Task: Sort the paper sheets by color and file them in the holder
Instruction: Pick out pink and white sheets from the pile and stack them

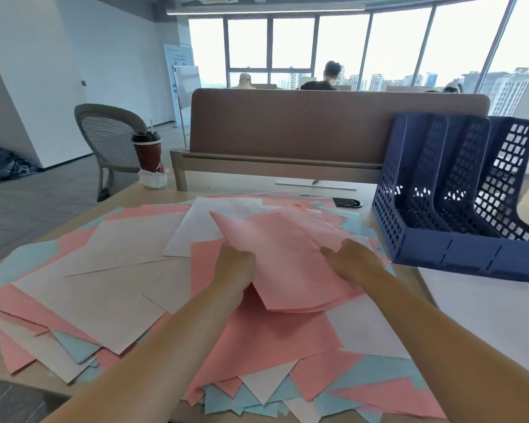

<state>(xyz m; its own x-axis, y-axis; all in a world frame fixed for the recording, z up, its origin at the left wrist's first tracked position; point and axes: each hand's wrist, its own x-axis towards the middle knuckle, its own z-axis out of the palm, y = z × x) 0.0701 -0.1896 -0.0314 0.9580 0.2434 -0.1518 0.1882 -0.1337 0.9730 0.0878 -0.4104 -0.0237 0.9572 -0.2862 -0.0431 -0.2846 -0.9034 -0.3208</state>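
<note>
A loose heap of pink, white and light blue paper sheets (110,270) covers the desk. On top, near the middle, lies a small stack of pink sheets (284,254). My left hand (235,264) grips the stack's left edge, fingers tucked under it. My right hand (351,257) holds its right edge, thumb on top and fingers hidden beneath. The dark blue mesh file holder (458,248) stands at the right of the desk, its three slots showing no paper.
A red cup with a black lid (148,151) and a white crumpled item stand at the desk's far left corner. A brown divider panel (318,123) runs along the back. A black phone (347,203) lies beside the holder. A chair stands at left; people sit beyond.
</note>
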